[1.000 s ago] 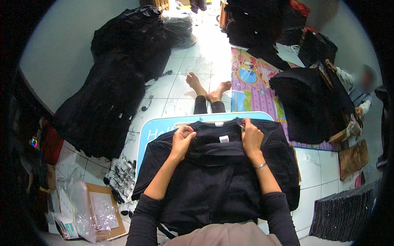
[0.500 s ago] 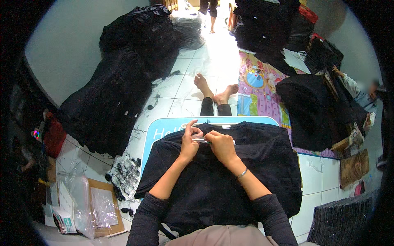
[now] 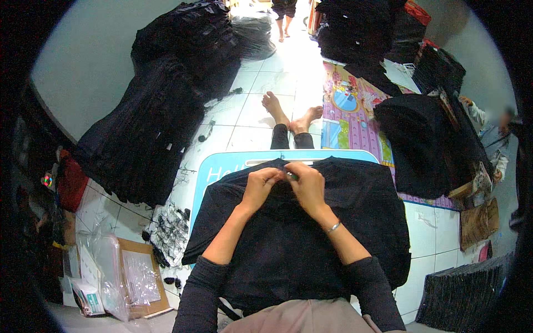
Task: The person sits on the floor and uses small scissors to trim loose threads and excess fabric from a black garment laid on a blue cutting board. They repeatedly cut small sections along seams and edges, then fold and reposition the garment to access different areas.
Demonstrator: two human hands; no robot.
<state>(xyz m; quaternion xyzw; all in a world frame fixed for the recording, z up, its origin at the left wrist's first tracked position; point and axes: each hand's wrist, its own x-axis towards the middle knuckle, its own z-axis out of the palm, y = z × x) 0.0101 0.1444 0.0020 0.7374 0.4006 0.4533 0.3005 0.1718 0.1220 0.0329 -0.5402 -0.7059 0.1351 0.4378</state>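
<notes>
A black garment (image 3: 277, 250) lies spread over a low light-blue table (image 3: 208, 176), its far edge close to the table's far side. Above that far edge my two hands meet, fingertips almost touching. My left hand (image 3: 260, 188) is closed in a pinch, and what is between its fingers is hidden. My right hand (image 3: 306, 186), with a silver bracelet at the wrist, is closed too. Something small and shiny shows at its fingertips, too small to name. Whether either hand grips the cloth cannot be made out.
Large heaps of black garments (image 3: 150, 122) stand at left and back right. A colourful mat (image 3: 355, 125) lies to the right. At lower left are clear plastic bags and a brown board (image 3: 158, 275); at lower right, a folded black stack (image 3: 461, 291). A person (image 3: 494, 133) sits at far right.
My hands have come closer together and dropped nearer the garment. The white strip held between them is no longer visible. My left fingers have curled in from a raised, spread pose.
</notes>
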